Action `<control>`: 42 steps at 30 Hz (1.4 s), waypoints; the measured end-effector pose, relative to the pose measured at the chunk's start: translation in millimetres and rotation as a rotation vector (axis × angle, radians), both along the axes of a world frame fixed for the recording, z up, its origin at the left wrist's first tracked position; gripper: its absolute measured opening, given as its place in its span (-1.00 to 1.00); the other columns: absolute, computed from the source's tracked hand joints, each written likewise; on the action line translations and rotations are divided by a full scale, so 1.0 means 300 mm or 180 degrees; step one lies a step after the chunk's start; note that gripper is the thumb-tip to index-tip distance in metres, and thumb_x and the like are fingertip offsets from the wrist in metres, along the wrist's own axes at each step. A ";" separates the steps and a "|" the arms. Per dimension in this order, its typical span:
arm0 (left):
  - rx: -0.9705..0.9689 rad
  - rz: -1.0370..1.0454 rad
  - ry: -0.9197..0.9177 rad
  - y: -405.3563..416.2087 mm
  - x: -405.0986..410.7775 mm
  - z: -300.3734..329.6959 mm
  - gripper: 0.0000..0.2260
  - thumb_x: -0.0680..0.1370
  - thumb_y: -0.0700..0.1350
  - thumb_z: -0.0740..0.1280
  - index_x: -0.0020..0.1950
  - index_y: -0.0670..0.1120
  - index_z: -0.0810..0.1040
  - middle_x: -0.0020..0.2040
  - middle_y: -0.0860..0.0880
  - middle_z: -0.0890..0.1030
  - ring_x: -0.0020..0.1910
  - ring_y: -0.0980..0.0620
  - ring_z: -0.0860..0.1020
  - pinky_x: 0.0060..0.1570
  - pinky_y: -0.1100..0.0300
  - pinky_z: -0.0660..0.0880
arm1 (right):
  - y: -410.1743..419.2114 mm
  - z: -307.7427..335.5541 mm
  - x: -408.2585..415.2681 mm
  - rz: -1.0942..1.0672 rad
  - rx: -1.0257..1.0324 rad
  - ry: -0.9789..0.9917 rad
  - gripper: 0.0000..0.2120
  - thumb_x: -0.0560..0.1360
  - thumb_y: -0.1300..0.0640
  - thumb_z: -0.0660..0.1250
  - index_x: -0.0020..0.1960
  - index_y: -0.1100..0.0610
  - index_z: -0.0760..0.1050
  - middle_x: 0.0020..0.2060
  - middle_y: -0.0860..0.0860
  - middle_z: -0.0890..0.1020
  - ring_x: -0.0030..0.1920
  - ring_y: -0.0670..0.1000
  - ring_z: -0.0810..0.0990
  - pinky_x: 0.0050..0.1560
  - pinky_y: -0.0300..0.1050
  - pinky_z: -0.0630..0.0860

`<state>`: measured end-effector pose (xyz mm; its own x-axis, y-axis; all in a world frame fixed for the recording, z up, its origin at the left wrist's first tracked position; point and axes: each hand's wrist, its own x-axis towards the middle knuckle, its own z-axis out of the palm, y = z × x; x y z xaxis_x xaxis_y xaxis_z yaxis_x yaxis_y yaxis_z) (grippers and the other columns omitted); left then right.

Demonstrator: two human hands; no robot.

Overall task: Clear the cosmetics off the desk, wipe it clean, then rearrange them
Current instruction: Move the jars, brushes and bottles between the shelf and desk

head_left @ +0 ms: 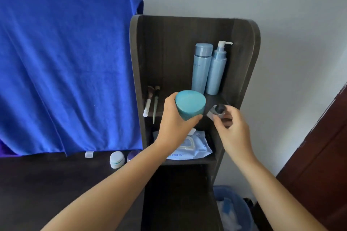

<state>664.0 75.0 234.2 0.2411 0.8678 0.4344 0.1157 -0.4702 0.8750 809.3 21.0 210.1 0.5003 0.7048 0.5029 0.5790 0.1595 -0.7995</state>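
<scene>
Your left hand [173, 118] grips a round teal plastic jar with a flat lid [190, 104], fingers curled around its side, held in front of the upper tier of a dark wooden shelf unit [249, 58]. Your right hand [231, 127] pinches a small clear glass bottle with a black cap [217, 111] between thumb and fingers, just beside the jar and near the shelf's right edge. Behind both hands, at the back right of the upper tier, a tall pale blue capped bottle [201, 67] stands upright, touching or nearly touching a pale blue pump bottle with a white dispenser [216, 69]. At the tier's left, two makeup brushes [152, 101] lean with bristles upward, handles overhanging the front edge. The tier below holds a pale blue soft pack of wipes [195, 148], partly hidden by your left wrist. On the dark surface [56, 184] to the left sit a small white jar with a green band [116, 159], a small purple-lidded jar [132, 155] beside it, and a small clear plastic piece [89, 154]. A bright blue towel [65, 62] hangs down behind the surface, its hem reaching these items. Low right, a blue plastic bin [234, 208] stands on the floor beside a reddish-brown door [323, 155].
</scene>
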 end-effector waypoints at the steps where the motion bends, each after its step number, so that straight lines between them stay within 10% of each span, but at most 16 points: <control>1: 0.0016 -0.0194 0.0002 -0.051 -0.044 -0.022 -0.41 0.32 -0.15 0.53 0.16 0.20 0.27 0.21 0.02 0.41 0.18 0.16 0.43 0.12 0.34 0.39 | -0.040 -0.029 -0.019 0.0084 -0.0072 0.0088 -0.72 0.46 0.13 0.38 0.15 0.08 0.46 -0.02 -0.03 0.57 -0.07 -0.14 0.56 -0.09 -0.36 0.49; 6: -0.0239 -0.0488 0.0573 -0.210 -0.322 -0.273 -0.38 0.30 -0.13 0.54 0.22 0.15 0.30 0.18 0.14 0.43 0.20 0.26 0.41 0.16 0.42 0.33 | -0.141 -0.253 -0.205 0.0781 -0.0899 0.0568 -0.78 0.43 0.13 0.40 0.01 -0.08 0.46 -0.07 -0.14 0.60 -0.09 -0.17 0.59 -0.15 -0.33 0.53; 14: -0.1751 0.1020 0.0693 -0.034 -0.717 -0.728 -0.34 0.29 -0.12 0.55 0.25 0.07 0.26 0.19 0.01 0.46 0.15 0.05 0.49 0.16 0.12 0.46 | 0.033 -0.640 -0.648 0.1115 -0.1956 0.0770 -0.77 0.37 0.13 0.48 -0.06 0.11 0.47 -0.11 0.02 0.59 -0.14 -0.13 0.56 -0.19 -0.43 0.45; 19: -0.1899 0.1097 0.0903 0.136 -0.765 -0.852 -0.35 0.31 -0.07 0.52 0.29 0.00 0.27 0.21 0.07 0.41 0.17 0.05 0.46 0.10 0.18 0.39 | 0.222 -0.740 -0.804 0.0712 -0.1926 0.0561 -0.82 0.43 0.22 0.40 -0.04 0.10 0.44 -0.05 0.00 0.49 -0.04 0.01 0.56 0.02 -0.10 0.56; 27: -0.1660 0.0745 0.0924 0.328 -0.750 -0.912 -0.31 0.37 -0.17 0.48 0.40 -0.12 0.20 0.36 -0.02 0.30 0.32 0.04 0.33 0.08 0.41 0.23 | 0.388 -0.830 -0.854 -0.0030 -0.1927 0.0141 -0.73 0.43 0.30 0.36 0.11 0.19 0.43 0.10 0.12 0.47 0.11 0.09 0.52 0.14 -0.16 0.41; 34: -0.1716 0.0468 0.1005 0.387 -0.722 -0.914 -0.40 0.36 -0.14 0.47 0.30 -0.04 0.25 0.21 -0.01 0.45 0.15 0.03 0.47 0.00 0.22 0.38 | 0.417 -0.826 -0.850 -0.0085 -0.1936 0.0198 -0.62 0.43 0.31 0.37 0.21 0.21 0.39 0.17 0.14 0.45 0.20 0.09 0.48 0.19 -0.25 0.34; 38: -0.1562 0.0442 0.1071 0.362 -0.745 -0.869 -0.23 0.36 -0.12 0.50 0.43 -0.13 0.14 0.38 -0.12 0.31 0.36 -0.05 0.31 0.29 0.11 0.31 | 0.352 -0.756 -0.835 0.0196 -0.1893 0.0127 -0.55 0.44 0.28 0.36 0.30 0.23 0.34 0.25 0.14 0.40 0.28 0.09 0.42 0.33 -0.12 0.34; 42: -0.0909 0.0948 0.0912 0.313 -0.753 -0.703 -0.40 0.47 -0.18 0.39 0.43 -0.15 0.18 0.31 -0.12 0.36 0.31 -0.03 0.33 0.26 0.24 0.23 | 0.225 -0.595 -0.758 0.0749 -0.1284 -0.0140 -0.67 0.48 0.27 0.31 0.23 0.15 0.43 0.13 -0.07 0.41 0.07 -0.14 0.51 0.04 -0.20 0.53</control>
<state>438.0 168.9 23.2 0.0397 0.9917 0.1220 0.4629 -0.1265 0.8773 581.9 88.5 31.7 0.2877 0.9401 0.1826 0.5992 -0.0280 -0.8001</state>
